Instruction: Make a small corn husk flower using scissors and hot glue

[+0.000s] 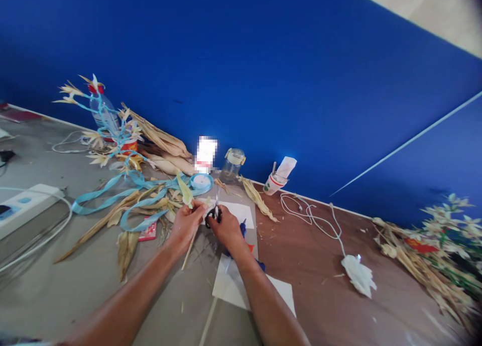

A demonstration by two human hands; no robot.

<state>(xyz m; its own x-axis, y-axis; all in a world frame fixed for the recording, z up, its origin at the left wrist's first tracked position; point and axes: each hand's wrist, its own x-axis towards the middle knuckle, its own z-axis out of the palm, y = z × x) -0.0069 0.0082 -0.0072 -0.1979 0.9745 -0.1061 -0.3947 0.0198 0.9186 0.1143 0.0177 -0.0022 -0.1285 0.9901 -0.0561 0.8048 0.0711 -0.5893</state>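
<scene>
Husk strip (185,191) is pinched in the left hand (185,221), scissors (214,213) are gripped in the right hand (226,229). Trimming step, probably; careful blade alignment is called for.

No legible text. Card (206,154) against the blue wall (263,60): pixelated, unreadable. Paper cup (271,184): red and green print, too small to read. Red packet (147,231) on table (320,265): print indistinct

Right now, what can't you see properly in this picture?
Head view: the scissors in the right hand have blades too thin and bright to tell open from closed.
Head view: the white card beside the glass jar is pixelated, unreadable.
Head view: the left hand hides the husk leaf's lower end.
Head view: the power strip is cut off by the left edge.
</scene>
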